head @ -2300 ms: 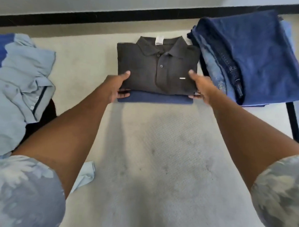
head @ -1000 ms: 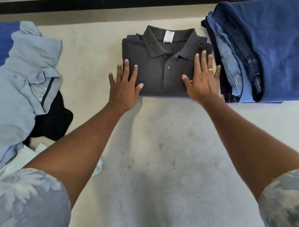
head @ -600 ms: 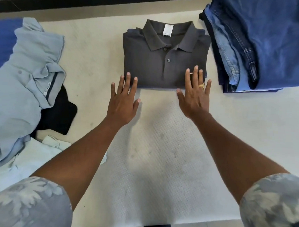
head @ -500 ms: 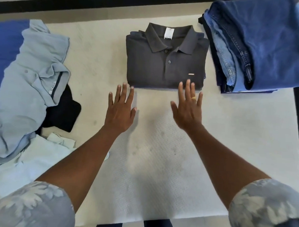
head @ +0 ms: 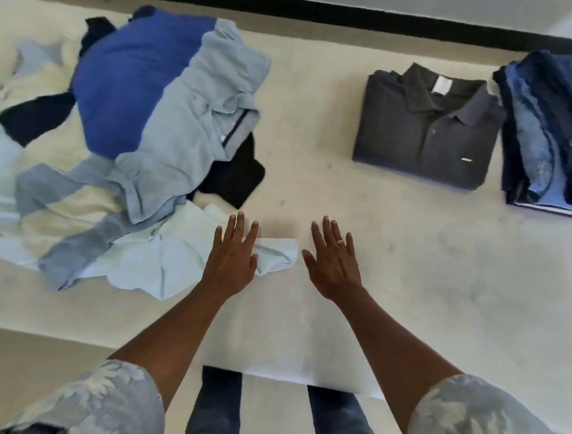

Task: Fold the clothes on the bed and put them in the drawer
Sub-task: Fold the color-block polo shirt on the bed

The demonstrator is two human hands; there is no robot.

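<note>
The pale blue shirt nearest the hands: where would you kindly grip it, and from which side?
Probably the flap of the pale blue shirt poking out rightward, taken from the right with the right hand: it lies free on the bed, while the far edge is buried under the pile.

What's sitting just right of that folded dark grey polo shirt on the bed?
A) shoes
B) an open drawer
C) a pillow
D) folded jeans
D: a stack of folded jeans lies beside the dark grey polo shirt, at the view's right edge.
</note>
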